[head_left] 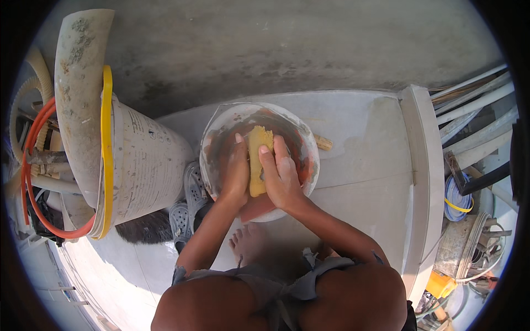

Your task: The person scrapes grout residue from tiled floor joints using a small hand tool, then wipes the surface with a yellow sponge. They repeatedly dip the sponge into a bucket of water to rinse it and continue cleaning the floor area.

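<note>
Squeezing a yellow rectangular sponge (257, 160) between them, both hands sit at the centre of the frame, inside a round white plastic bowl (221, 124) whose inner wall is smeared with reddish-brown residue. The left hand (236, 174) presses against the sponge's left side with fingers together and pointing to the top of the frame; the right hand (280, 175) clamps the right side, its fingers curled over the sponge's edge. The sponge stands on end, upright between the palms, over the middle of the bowl. The bowl rests on a pale grey tiled floor (359, 182). Just below it a bare foot (247, 243) shows between the person's knees. To the left of the bowl lies a grey perforated sandal (193, 187), and beyond that a large white plastic bucket (146, 165) with a yellow rim lies tilted. Orange hose (27, 182) loops at the far left edge. White pipes (475, 105) lie stacked at the upper right.
</note>
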Motion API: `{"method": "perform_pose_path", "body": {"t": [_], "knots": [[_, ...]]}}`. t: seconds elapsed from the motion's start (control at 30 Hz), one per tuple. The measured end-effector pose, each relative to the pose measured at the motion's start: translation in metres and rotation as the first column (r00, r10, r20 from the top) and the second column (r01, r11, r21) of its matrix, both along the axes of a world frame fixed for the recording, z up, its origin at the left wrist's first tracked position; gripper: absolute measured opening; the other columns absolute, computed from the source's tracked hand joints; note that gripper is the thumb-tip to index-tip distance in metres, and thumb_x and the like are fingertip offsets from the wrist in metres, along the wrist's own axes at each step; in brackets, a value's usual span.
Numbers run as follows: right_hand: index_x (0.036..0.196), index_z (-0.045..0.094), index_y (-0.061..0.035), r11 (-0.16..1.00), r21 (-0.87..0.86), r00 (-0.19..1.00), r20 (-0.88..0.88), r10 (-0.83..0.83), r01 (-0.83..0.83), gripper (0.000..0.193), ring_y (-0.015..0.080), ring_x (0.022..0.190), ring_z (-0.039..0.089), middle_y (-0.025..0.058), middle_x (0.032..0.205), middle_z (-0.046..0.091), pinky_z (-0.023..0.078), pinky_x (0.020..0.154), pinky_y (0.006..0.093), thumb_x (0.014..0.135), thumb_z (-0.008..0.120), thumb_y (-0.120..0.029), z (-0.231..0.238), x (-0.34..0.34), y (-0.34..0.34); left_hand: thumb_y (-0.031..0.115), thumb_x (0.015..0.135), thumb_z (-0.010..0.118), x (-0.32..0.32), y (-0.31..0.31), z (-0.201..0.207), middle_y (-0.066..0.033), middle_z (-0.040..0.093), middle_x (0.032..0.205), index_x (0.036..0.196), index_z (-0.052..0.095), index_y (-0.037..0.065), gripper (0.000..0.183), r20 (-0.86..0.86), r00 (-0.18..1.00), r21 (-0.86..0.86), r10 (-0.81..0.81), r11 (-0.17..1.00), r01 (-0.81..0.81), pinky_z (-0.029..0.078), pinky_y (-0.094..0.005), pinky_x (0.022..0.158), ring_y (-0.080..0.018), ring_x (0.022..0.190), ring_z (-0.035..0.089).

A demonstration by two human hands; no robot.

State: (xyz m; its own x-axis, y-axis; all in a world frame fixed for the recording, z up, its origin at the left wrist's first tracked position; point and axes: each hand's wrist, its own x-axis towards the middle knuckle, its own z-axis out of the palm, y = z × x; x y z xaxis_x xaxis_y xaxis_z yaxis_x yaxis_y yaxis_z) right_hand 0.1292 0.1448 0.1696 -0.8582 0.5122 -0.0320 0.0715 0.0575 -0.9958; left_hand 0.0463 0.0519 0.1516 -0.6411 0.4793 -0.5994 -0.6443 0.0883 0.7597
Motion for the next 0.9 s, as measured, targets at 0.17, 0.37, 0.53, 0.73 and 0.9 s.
{"method": "perform_pose_path", "body": {"t": [0.17,0.37,0.53,0.73,0.9], "knots": [[0.135,0.053,0.0077,0.993,0.121,0.974,-0.228,0.011,0.017,0.044,0.0517,0.125,0.055,0.0331,0.129,0.059,0.045,0.105,0.0544,0.112,0.049,-0.030,-0.015,0.001,-0.004,0.070,0.107,0.045,0.001,-0.007,0.019,-0.0095,0.066,0.133,0.145,0.056,0.008,0.074,0.020,0.997,0.242,0.071,0.968,-0.073,0.056,-0.0350,0.099,-0.0211,0.121,0.066],[0.143,0.054,0.0070,0.800,0.600,0.998,-0.039,0.051,-0.017,0.058,0.0577,0.141,0.044,0.0309,0.161,0.040,0.037,0.119,0.0607,0.112,0.047,-0.041,-0.010,0.005,-0.015,0.061,0.110,0.050,0.008,-0.007,0.037,-0.0093,0.065,0.133,0.143,0.056,0.010,0.061,0.159,0.984,0.354,0.079,0.926,-0.132,0.055,-0.0375,0.101,-0.0236,0.119,0.065],[0.149,0.041,0.0111,0.901,0.432,0.984,-0.145,0.103,-0.031,0.065,0.0606,0.135,0.046,0.0374,0.156,0.040,0.041,0.115,0.0602,0.110,0.052,-0.040,-0.018,-0.001,-0.022,0.045,0.112,0.051,0.003,-0.013,0.016,-0.0070,0.065,0.123,0.134,0.060,0.009,0.044,0.028,0.998,0.386,0.048,0.921,-0.055,0.051,-0.0360,0.100,-0.0218,0.114,0.063],[0.151,0.038,0.0090,0.938,0.344,0.993,-0.121,-0.003,0.045,0.070,0.0596,0.135,0.048,0.0399,0.156,0.035,0.047,0.111,0.0562,0.107,0.058,-0.042,-0.014,-0.001,-0.023,0.030,0.101,0.057,-0.016,-0.034,-0.018,-0.0063,0.066,0.114,0.120,0.064,0.008,0.031,-0.118,0.992,0.327,0.047,0.945,-0.006,0.050,-0.0353,0.096,-0.0212,0.108,0.063],[0.156,0.034,0.0040,0.967,0.253,1.000,0.021,-0.019,0.013,0.083,0.0588,0.119,0.062,0.0400,0.153,0.040,0.058,0.094,0.0541,0.104,0.060,-0.055,-0.008,0.003,-0.015,0.025,0.091,0.055,-0.005,-0.007,0.001,-0.0087,0.063,0.112,0.112,0.059,0.007,0.028,0.067,0.986,0.442,0.151,0.882,-0.165,0.049,-0.0405,0.099,-0.0243,0.108,0.061]]}}
